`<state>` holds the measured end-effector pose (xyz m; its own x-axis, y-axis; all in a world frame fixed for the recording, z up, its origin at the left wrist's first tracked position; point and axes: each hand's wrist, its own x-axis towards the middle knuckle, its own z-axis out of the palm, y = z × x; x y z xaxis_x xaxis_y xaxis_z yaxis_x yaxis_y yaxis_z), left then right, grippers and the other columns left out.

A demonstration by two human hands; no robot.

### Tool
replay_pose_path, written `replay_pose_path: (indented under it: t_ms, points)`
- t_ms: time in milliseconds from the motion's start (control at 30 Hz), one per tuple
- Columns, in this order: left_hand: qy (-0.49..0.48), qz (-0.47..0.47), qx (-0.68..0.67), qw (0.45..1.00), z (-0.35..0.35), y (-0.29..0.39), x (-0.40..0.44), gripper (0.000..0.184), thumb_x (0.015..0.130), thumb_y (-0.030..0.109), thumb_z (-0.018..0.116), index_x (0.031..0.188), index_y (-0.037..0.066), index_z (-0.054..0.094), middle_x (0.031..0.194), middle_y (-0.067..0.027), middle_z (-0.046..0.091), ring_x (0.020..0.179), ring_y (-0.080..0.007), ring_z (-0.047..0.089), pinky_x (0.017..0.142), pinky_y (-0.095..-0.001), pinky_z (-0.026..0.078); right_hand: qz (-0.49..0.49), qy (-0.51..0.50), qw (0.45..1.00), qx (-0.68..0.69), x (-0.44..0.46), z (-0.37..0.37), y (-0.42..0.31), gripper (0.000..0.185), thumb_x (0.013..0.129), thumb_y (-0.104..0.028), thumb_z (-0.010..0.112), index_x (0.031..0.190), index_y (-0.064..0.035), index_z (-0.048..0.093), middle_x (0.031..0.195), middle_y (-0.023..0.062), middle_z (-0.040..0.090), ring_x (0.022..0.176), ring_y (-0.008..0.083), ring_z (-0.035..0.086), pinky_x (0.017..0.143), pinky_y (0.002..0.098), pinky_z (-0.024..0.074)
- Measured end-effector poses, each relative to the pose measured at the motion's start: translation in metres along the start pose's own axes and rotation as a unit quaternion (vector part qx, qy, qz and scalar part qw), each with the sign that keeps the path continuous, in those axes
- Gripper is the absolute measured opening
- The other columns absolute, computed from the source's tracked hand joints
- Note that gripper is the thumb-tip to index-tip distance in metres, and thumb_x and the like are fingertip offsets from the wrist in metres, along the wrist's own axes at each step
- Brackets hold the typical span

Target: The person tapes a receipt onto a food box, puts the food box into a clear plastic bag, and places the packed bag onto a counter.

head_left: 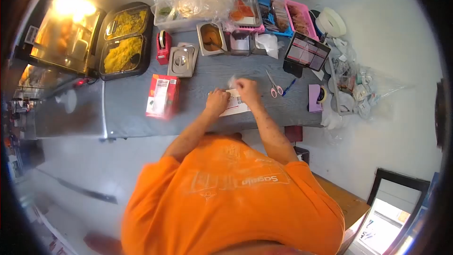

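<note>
A white printed paper point(237, 106) lies on the dark grey table in front of me. My left hand point(217, 102) rests on the left edge of the paper, its fingers together near the top edge. Just right of it, my right hand point(246, 89) is closed in a pinch on a small piece of clear plastic point(232, 81) above the paper. A red box point(163, 96) with a white label stands to the left. Pink-handled scissors point(274, 87) and a blue pen point(289, 87) lie to the right.
A red tape dispenser point(163, 47), metal lids point(182, 61) and metal food containers point(212, 38) stand behind. Trays of yellow food point(123, 55) are at left. A tablet point(307, 52), a purple tape holder point(315, 98) and a basket of bags point(339, 95) are at right.
</note>
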<state>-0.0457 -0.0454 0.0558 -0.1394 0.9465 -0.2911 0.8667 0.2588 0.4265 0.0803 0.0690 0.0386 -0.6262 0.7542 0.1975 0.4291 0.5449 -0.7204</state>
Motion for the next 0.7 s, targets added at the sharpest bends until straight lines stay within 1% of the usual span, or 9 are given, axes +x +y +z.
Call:
replay_pose_path:
  t_ms: [33, 67, 167, 300, 367, 500, 600, 667, 700]
  points:
    - [0.107, 0.08, -0.021, 0.991, 0.01, -0.007, 0.002, 0.015, 0.077, 0.014, 0.059, 0.086, 0.002, 0.06, 0.097, -0.016, 0.059, 0.087, -0.0324, 0.059, 0.073, -0.0426, 0.049, 0.086, -0.214, 0.973, -0.015, 0.002, -0.017, -0.028, 0.018, 0.08, -0.015, 0.055, 0.095, -0.0043, 0.055, 0.082, 0.02, 0.063, 0.074, 0.0371, 0.061, 0.066, 0.0379, 0.0482]
    - [0.211, 0.158, -0.04, 0.964, 0.019, -0.015, 0.003, 0.011, 0.077, 0.01, 0.057, 0.083, 0.001, 0.06, 0.093, -0.0166, 0.06, 0.083, -0.0333, 0.06, 0.07, -0.0433, 0.049, 0.086, -0.213, 0.973, -0.014, -0.001, -0.007, -0.021, 0.018, 0.08, -0.015, 0.055, 0.095, -0.0043, 0.055, 0.082, 0.02, 0.063, 0.074, 0.0371, 0.061, 0.066, 0.0379, 0.0482]
    - [0.153, 0.23, -0.277, 0.92, 0.039, -0.029, 0.007, 0.009, 0.076, 0.006, 0.054, 0.082, 0.001, 0.058, 0.08, -0.0176, 0.061, 0.08, -0.0345, 0.06, 0.066, -0.0455, 0.047, 0.151, -0.28, 0.948, 0.018, -0.004, 0.008, -0.015, 0.036, 0.079, -0.012, 0.052, 0.112, -0.0085, 0.039, 0.097, 0.0223, 0.06, 0.088, 0.0392, 0.058, 0.078, 0.0443, 0.0446]
    - [0.072, 0.167, -0.303, 0.935, 0.045, -0.027, 0.011, 0.008, 0.077, 0.003, 0.051, 0.083, 0.0, 0.056, 0.072, -0.0181, 0.06, 0.072, -0.0362, 0.059, 0.066, -0.0444, 0.046, 0.101, -0.154, 0.981, 0.063, -0.009, -0.007, -0.015, 0.044, 0.075, -0.014, 0.06, 0.116, -0.0098, 0.042, 0.099, 0.0191, 0.059, 0.092, 0.0366, 0.056, 0.084, 0.0442, 0.0419]
    - [0.103, 0.129, -0.242, 0.956, 0.035, -0.019, 0.006, 0.011, 0.08, 0.008, 0.053, 0.087, 0.001, 0.057, 0.071, -0.0187, 0.061, 0.068, -0.0368, 0.06, 0.066, -0.0455, 0.046, 0.037, -0.075, 0.993, -0.088, -0.03, -0.018, -0.021, 0.062, 0.071, -0.029, 0.07, 0.124, -0.0129, 0.042, 0.119, 0.019, 0.051, 0.112, 0.0359, 0.048, 0.093, 0.043, 0.0377]
    - [0.046, 0.092, -0.094, 0.99, 0.006, -0.004, 0.0, 0.015, 0.082, 0.015, 0.055, 0.09, 0.003, 0.058, 0.077, -0.0171, 0.064, 0.083, -0.0353, 0.062, 0.072, -0.0466, 0.046, 0.095, -0.013, 0.966, -0.24, -0.091, -0.007, -0.008, 0.077, 0.063, -0.027, 0.078, 0.13, -0.0187, 0.04, 0.128, 0.0151, 0.041, 0.118, 0.0336, 0.039, 0.096, 0.0427, 0.0333]
    - [0.034, 0.104, 0.038, 0.993, 0.0, -0.01, 0.004, 0.034, 0.078, 0.028, 0.063, 0.106, 0.008, 0.057, 0.091, -0.0176, 0.065, 0.099, -0.0346, 0.059, 0.081, -0.0469, 0.045, 0.204, 0.039, 0.972, -0.113, -0.12, -0.002, -0.015, 0.075, 0.065, -0.032, 0.078, 0.129, -0.014, 0.042, 0.131, 0.0157, 0.037, 0.122, 0.0333, 0.035, 0.098, 0.0463, 0.0314]
    - [0.105, 0.236, -0.01, 0.966, 0.009, -0.025, 0.02, 0.061, 0.07, 0.038, 0.071, 0.122, 0.014, 0.05, 0.107, -0.0193, 0.061, 0.108, -0.0352, 0.054, 0.088, -0.0445, 0.044, 0.393, 0.161, 0.905, 0.017, -0.141, 0.02, 0.009, 0.075, 0.068, -0.036, 0.077, 0.127, -0.0061, 0.041, 0.127, 0.0163, 0.044, 0.117, 0.0324, 0.042, 0.096, 0.0468, 0.0345]
    - [0.035, 0.214, -0.085, 0.973, 0.007, -0.026, 0.028, 0.066, 0.067, 0.037, 0.074, 0.123, 0.012, 0.048, 0.11, -0.0184, 0.059, 0.107, -0.038, 0.053, 0.089, -0.0449, 0.043, 0.499, 0.034, 0.848, 0.176, -0.139, 0.013, 0.014, 0.083, 0.069, -0.041, 0.076, 0.13, -0.001, 0.036, 0.127, 0.0208, 0.044, 0.117, 0.0337, 0.044, 0.097, 0.0442, 0.0355]
